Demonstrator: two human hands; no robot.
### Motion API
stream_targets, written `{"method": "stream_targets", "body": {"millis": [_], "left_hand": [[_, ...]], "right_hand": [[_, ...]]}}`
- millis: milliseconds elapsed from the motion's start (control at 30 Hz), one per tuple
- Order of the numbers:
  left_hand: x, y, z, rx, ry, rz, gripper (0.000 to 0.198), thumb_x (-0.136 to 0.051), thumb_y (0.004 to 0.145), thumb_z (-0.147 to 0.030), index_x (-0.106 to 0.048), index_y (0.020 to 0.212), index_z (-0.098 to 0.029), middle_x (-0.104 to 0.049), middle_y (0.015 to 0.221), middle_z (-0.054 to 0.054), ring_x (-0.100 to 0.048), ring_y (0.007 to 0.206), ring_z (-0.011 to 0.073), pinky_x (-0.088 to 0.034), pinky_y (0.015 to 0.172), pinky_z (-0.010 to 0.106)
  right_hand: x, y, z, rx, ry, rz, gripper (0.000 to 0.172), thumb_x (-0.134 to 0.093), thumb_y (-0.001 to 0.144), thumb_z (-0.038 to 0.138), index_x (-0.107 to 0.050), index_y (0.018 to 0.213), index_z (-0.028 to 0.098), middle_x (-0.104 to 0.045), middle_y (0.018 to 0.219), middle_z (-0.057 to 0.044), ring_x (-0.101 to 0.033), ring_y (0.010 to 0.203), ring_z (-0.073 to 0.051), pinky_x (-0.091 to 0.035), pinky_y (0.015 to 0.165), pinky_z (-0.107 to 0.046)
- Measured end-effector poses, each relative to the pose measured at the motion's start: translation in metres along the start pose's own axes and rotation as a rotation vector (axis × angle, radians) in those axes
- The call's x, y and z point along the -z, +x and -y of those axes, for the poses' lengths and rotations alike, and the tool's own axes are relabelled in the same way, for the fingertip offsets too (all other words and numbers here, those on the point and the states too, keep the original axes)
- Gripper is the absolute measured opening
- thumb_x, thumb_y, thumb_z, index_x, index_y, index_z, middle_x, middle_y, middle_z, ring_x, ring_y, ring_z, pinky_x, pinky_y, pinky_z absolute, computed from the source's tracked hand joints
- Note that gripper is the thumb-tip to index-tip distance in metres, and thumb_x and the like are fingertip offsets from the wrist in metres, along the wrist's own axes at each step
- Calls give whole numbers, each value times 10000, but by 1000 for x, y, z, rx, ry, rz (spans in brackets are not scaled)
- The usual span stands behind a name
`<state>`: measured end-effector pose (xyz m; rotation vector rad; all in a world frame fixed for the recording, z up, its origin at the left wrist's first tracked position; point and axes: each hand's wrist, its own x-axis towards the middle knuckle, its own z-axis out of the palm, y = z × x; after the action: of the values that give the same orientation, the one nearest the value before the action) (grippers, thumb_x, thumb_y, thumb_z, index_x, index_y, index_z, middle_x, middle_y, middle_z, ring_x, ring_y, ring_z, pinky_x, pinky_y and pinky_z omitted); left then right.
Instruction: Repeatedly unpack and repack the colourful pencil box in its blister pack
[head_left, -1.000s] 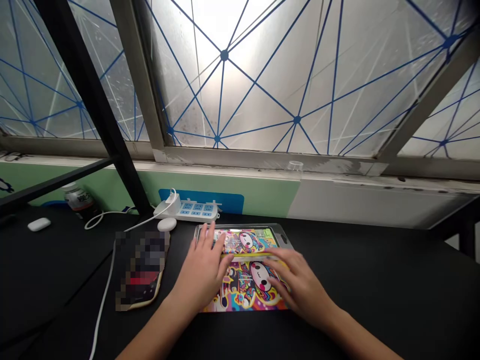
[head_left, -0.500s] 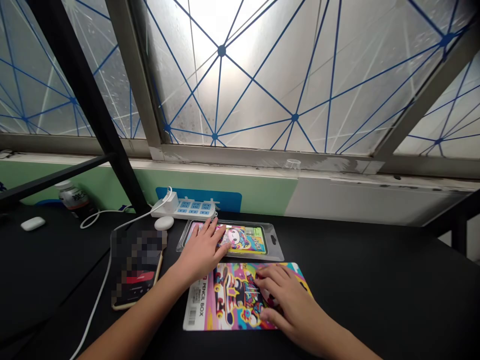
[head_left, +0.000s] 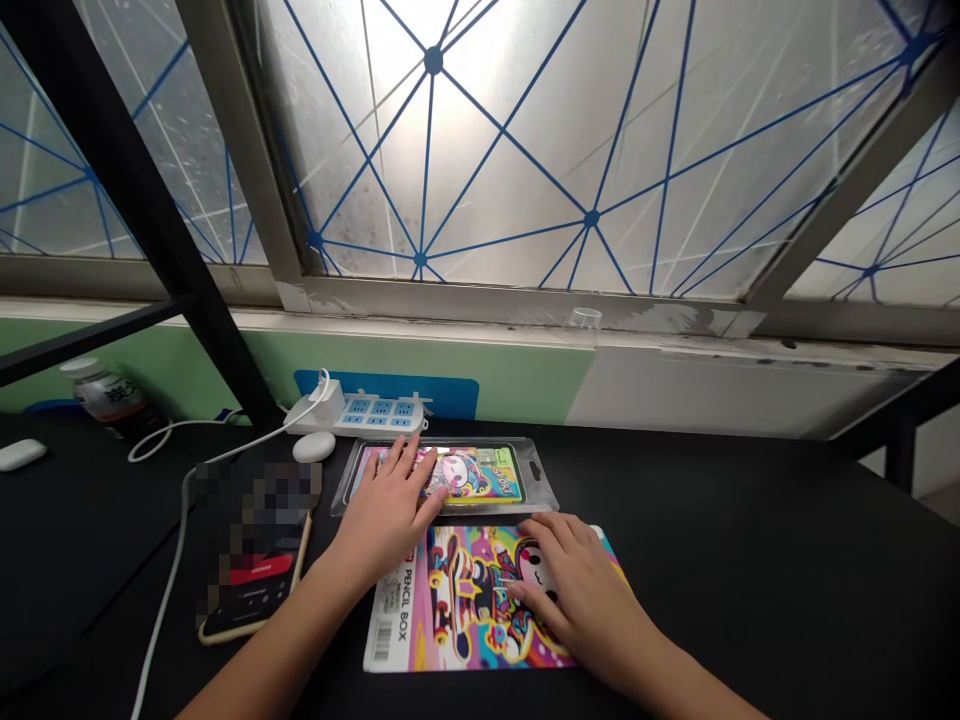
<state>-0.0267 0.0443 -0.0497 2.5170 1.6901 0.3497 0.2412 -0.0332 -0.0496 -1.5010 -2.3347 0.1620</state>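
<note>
Fingers spread, my left hand [head_left: 386, 505] lies on the left part of a clear plastic package [head_left: 536, 485] holding a colourful pencil box [head_left: 480, 475] with a cartoon face. Just in front of it on the black desk is a bright printed card [head_left: 465, 600] marked "PENCIL BOX", with a barcode on its left edge. My right hand [head_left: 574, 590] rests open over the right side of the card, covering part of its picture. Neither hand is wrapped around anything.
At left lie a phone [head_left: 262, 570], a white rounded case [head_left: 313, 447] and a white cable [head_left: 174, 570]. A power strip [head_left: 382, 412] stands against the wall, with a bottle [head_left: 112, 398] farther left. Another white object [head_left: 21, 455] lies at the far left.
My right hand has shifted up toward the card's far edge, uncovering more of the printed face. My left hand stays on the package. The view has turned slightly.
</note>
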Motion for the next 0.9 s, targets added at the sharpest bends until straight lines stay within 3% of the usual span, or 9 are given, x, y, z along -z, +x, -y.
{"method": "stream_targets", "body": {"millis": [100, 167, 333, 433, 633, 733, 833, 900], "left_hand": [[1, 0, -1, -1, 5, -8, 658, -237, 1009, -617, -391, 1524, -237, -242, 1632, 81, -197, 1506, 331, -186, 1180, 571], [2, 0, -1, 0, 1, -3, 662, -233, 1007, -622, -394, 1522, -238, -242, 1630, 83, -193, 1508, 322, -187, 1181, 569], [9, -4, 0, -13, -36, 33, 631, -267, 1006, -619, -409, 1511, -268, -252, 1627, 77, -200, 1507, 313, -189, 1184, 566], [12, -6, 2, -25, -69, 47, 610, -281, 1008, -613, -440, 1491, -276, -279, 1619, 78, -215, 1504, 307, -185, 1189, 557], [12, -8, 4, -30, -92, 46, 589, -273, 1017, -600, -474, 1466, -278, -277, 1622, 79, -223, 1502, 304, -182, 1189, 560], [12, -8, 3, -33, -82, 40, 593, -312, 1003, -614, -480, 1461, -276, -298, 1613, 94, -230, 1499, 313, -178, 1186, 578], [12, -8, 2, -30, -70, 41, 591, -318, 1002, -610, -475, 1464, -276, -290, 1616, 90, -224, 1501, 310, -177, 1187, 581], [11, -8, 2, -28, -68, 41, 594, -317, 1001, -613, -476, 1463, -275, -285, 1618, 85, -222, 1501, 311, -179, 1188, 578]], "right_hand": [[1, 1, 3, -35, -9, 14, 231, -599, 915, 452, -591, 941, 222, -641, 1056, -106, -598, 942, -280, -506, 812, -442], [0, -1, 5, -49, -17, 17, 228, -575, 925, 438, -553, 850, 224, -636, 941, -82, -598, 828, -251, -503, 730, -406], [11, -3, -1, -110, 60, -2, 292, -563, 912, 516, -512, 828, 241, -618, 714, -11, -596, 637, -194, -450, 571, -306], [31, 8, -26, -200, 142, 28, 324, -559, 904, 565, -547, 844, 246, -658, 718, -1, -612, 636, -182, -455, 584, -290], [56, 39, -109, -401, 211, 205, 506, -462, 905, 653, -619, 686, 225, -648, 631, -21, -600, 585, -189, -421, 527, -293], [52, 48, -121, -376, 165, 169, 485, -430, 923, 625, -664, 798, 219, -698, 771, -54, -641, 702, -222, -476, 624, -327], [40, 59, -105, -285, 94, 81, 436, -503, 894, 616, -685, 946, 222, -709, 1012, -89, -643, 934, -271, -482, 821, -393], [32, 67, -89, -259, 123, 83, 437, -519, 890, 620, -674, 1000, 227, -702, 1060, -90, -634, 965, -271, -473, 846, -395]]}}
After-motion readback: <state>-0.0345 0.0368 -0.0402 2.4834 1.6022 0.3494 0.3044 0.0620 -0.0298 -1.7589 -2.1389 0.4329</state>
